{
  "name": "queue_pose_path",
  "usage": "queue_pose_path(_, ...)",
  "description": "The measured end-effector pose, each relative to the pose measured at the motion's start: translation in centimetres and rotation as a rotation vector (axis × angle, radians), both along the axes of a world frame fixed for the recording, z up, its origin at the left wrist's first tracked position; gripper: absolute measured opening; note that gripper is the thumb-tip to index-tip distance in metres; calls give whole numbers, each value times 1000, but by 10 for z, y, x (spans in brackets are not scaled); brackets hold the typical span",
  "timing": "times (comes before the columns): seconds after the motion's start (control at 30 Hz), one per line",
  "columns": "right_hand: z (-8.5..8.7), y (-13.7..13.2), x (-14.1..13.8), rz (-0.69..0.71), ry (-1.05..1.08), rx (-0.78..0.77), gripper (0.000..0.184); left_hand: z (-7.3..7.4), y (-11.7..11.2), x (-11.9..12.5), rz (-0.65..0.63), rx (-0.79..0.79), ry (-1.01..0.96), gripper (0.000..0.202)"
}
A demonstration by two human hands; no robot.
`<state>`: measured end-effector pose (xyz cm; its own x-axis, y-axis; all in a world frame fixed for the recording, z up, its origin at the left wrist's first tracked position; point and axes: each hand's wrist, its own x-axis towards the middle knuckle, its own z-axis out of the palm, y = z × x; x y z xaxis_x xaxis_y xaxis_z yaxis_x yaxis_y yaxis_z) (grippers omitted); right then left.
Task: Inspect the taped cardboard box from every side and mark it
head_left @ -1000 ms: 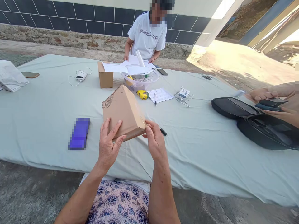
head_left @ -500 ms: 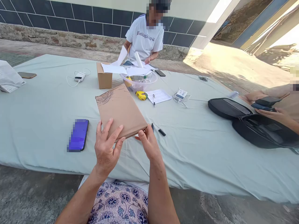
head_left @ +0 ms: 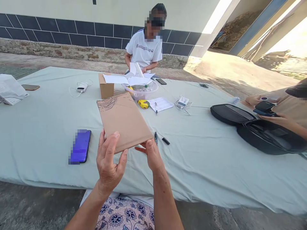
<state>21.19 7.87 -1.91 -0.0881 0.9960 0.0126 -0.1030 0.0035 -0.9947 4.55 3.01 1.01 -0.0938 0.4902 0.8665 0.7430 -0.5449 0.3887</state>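
Observation:
A flat brown cardboard box (head_left: 126, 123), with black scribbled lines at its far left corner, is tilted above the table in front of me. My left hand (head_left: 108, 161) holds its near left side, the thumb by the front edge and some fingers slightly raised over the top face. At the near right corner, my right hand (head_left: 153, 156) grips the box, thumb on the edge and fingers partly hidden underneath. Just beyond that hand lie an uncapped black marker (head_left: 156, 138) and its cap (head_left: 166, 141). A phone (head_left: 81, 146) with a lit purple screen rests to the left.
On the clothed table (head_left: 43, 134) are a small carton (head_left: 106, 90), a plastic basin (head_left: 141, 93) with papers, a yellow tape measure (head_left: 143, 103), a power bank (head_left: 183, 101) and an open black case (head_left: 268, 135). One person sits opposite; another handles a device at right.
The left fingers have lifted partly off the box's top face. My view has tipped up slightly, so things sit lower. The person opposite has drawn an arm back from the papers.

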Motion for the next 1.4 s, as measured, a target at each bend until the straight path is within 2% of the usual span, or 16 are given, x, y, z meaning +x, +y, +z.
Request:
queue_pose_path(0.17, -1, 0, 2, 27, 18, 22, 71, 2, 0, 7, -5, -7, -8, 67)
queue_pose_path(0.4, 0, -2, 0, -17, 83, 7, 69, 5, 2, 16, -28, -22, 17, 68)
queue_pose_path(0.63, -14, 1, 0, -23, 126, 18, 77, 5, 12, 23, -39, -57, 49, 74)
queue_pose_path(0.83, -21, 5, 14, 18, 141, 100, 69, 7, 18, 33, -54, -115, 31, 65)
queue_pose_path(1.1, -16, 1, 38, 59, 212, 93, 67, 15, 21, 59, -86, -155, -1, 56)
queue_pose_path(1.23, -13, -3, 53, 26, 215, 120, 67, 20, 21, 71, -119, -160, -21, 58)
queue_pose_path(1.4, -2, -10, 60, -17, 122, 150, 63, 26, 15, 69, -166, -148, -35, 55)
